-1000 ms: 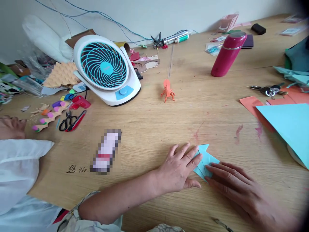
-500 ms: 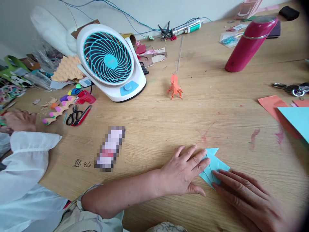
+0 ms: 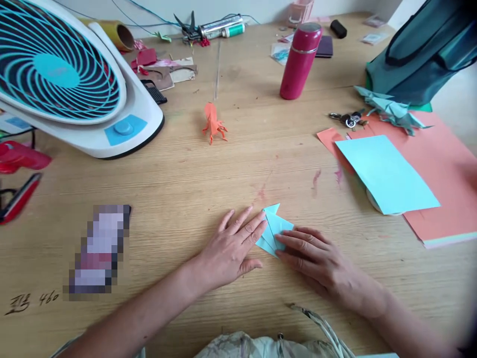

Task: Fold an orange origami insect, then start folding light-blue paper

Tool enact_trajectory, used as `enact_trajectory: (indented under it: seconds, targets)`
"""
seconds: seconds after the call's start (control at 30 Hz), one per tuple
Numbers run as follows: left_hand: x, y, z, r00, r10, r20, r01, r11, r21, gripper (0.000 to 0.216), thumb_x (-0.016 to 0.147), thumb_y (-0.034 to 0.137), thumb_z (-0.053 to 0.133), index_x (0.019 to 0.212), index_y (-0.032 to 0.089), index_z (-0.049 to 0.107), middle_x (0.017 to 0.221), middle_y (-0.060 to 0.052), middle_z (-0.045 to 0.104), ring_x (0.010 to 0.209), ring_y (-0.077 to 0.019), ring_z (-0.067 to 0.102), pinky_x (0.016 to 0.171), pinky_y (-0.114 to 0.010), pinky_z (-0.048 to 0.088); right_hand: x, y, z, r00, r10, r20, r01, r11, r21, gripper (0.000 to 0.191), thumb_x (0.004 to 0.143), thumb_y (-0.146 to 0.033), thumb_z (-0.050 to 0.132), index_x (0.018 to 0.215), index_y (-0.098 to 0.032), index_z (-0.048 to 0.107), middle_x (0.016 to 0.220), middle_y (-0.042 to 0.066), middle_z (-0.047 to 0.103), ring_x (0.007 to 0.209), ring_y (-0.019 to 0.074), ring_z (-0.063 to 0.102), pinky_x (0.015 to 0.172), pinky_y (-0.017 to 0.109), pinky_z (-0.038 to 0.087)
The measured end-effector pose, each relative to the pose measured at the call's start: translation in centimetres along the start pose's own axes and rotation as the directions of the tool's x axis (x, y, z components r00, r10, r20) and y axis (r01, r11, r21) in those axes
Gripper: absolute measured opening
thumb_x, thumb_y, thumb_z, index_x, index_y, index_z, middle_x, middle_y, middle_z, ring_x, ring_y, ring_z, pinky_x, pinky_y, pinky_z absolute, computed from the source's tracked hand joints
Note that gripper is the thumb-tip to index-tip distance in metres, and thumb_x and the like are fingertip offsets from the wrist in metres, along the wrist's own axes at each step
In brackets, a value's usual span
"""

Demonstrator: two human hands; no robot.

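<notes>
A light-blue folded origami paper [image 3: 278, 226] lies on the wooden table in front of me, with a pointed tip at its top and crease lines across it. My left hand [image 3: 229, 251] rests flat with spread fingers, its fingertips on the paper's left edge. From the other side my right hand [image 3: 320, 258] touches the paper's lower right with its fingers stretched out; its thumb is mostly hidden. Farther back stands an orange origami creature [image 3: 214, 123] with thin legs.
A fan [image 3: 122, 127] and a phone with a blurred screen [image 3: 100, 248] are at left. Behind stands a magenta flask [image 3: 301, 62]. On the right are keys [image 3: 350, 119], a light-blue sheet [image 3: 387, 171], orange paper [image 3: 443, 169], a teal origami figure [image 3: 395, 109] and a bag [image 3: 421, 54].
The view has turned to the right, bringing in the bag and paper stack; the other person's arm at left is out of sight. Both hands keep nearly the same place on the paper.
</notes>
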State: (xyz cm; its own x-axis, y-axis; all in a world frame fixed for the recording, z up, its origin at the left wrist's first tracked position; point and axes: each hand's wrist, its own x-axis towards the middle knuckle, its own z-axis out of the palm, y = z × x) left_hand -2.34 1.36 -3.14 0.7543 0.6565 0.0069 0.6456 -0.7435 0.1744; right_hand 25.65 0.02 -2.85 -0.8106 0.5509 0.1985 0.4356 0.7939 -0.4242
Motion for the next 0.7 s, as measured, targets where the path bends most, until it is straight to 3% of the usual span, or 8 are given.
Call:
enact_trajectory:
  seconds: [0.3,0.43,0.7]
  targets:
    - [-0.17,0.94,0.13,1.000,0.017,0.012,-0.018,0.999,0.043,0.082,0.096,0.067,0.040,0.154,0.009,0.037,0.164,-0.014,0.033,0.150,-0.0371,0.025,0.119,-0.055,0.018,-0.05,0.10,-0.03,1.000,0.000,0.020,0.000,1.000,0.014,0.038,0.106,-0.021,0.043,0.140,-0.015,0.057,0.149,0.016,0.055,0.137,0.0286,0.050,0.114,0.054,0.041]
    - [-0.22,0.85,0.13,1.000,0.013,0.017,-0.014,0.998,0.067,0.083,0.093,0.068,0.045,0.156,0.015,0.034,0.166,-0.012,0.029,0.150,-0.0401,0.025,0.118,-0.057,0.018,-0.10,0.12,0.06,1.000,0.001,0.024,-0.001,1.000,0.017,0.038,0.106,-0.021,0.041,0.140,-0.015,0.057,0.150,0.015,0.053,0.138,0.0280,0.049,0.114,0.055,0.040]
    - [-0.43,0.78,-0.05,0.998,0.043,0.050,-0.046,0.997,0.062,0.075,0.096,0.066,0.039,0.157,0.023,0.034,0.166,-0.007,0.030,0.151,-0.0388,0.021,0.119,-0.058,0.016,-0.04,0.24,0.01,1.000,-0.006,-0.003,0.006,0.999,0.037,0.034,0.104,-0.019,0.046,0.134,-0.013,0.061,0.149,0.018,0.054,0.137,0.0275,0.051,0.115,0.053,0.040]
